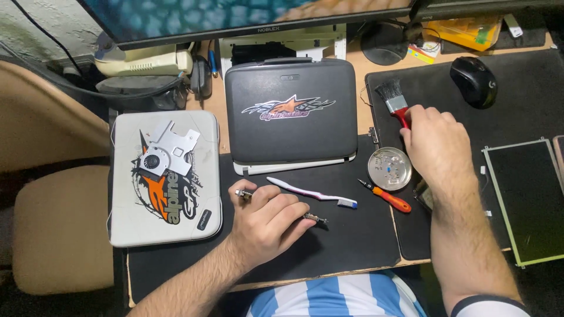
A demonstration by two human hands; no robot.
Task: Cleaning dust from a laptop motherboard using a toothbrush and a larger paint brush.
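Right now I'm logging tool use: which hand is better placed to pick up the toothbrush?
Probably the left hand: it rests right beside the toothbrush, though it holds a metal tool. The right hand grips the paintbrush, farther away.

A wide monitor screen (235,14) glows blue-green up top; a bare dark display panel (526,199) lies right.

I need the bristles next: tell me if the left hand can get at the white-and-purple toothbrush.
Probably yes: the white-and-purple toothbrush lies uncovered on the black mat just beyond the left hand, though its grip already holds a metal screwdriver.
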